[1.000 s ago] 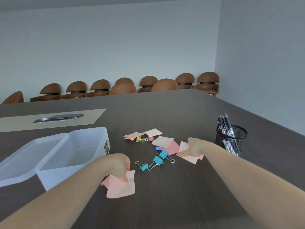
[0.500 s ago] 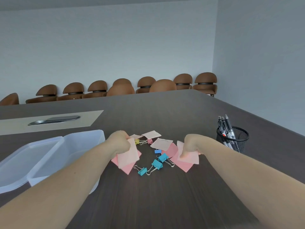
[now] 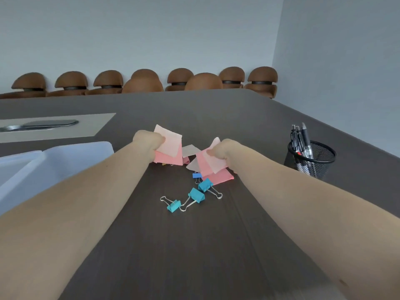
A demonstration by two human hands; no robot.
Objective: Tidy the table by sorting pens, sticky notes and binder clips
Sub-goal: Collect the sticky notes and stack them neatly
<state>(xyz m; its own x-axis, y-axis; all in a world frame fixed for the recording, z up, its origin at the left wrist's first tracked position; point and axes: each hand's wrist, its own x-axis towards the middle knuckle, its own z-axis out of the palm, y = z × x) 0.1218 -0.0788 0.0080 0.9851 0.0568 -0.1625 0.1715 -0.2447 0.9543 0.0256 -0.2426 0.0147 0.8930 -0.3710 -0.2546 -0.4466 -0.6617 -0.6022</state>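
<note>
Left hand (image 3: 147, 142) pinching 2 pink sticky notes (image 3: 168, 148) at frame centre, right hand (image 3: 223, 151) clutching more pink notes (image 3: 213, 164), 3 teal binder clips (image 3: 195, 194) lower centre, mesh pen cup (image 3: 311, 158) at right

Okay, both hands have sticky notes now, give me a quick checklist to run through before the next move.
1. Left hand grips its pink notes: ok.
2. Right hand grips its pink notes: ok.
3. All notes gathered: not ok, a pale note lies on the table between the hands, and a pink one lies below the right hand.
4. Binder clips sorted: not ok, teal clips and a small blue clip lie loose.
5. Pens in the mesh cup: ok.
6. Clear box open: ok; its contents: cannot tell.
</note>
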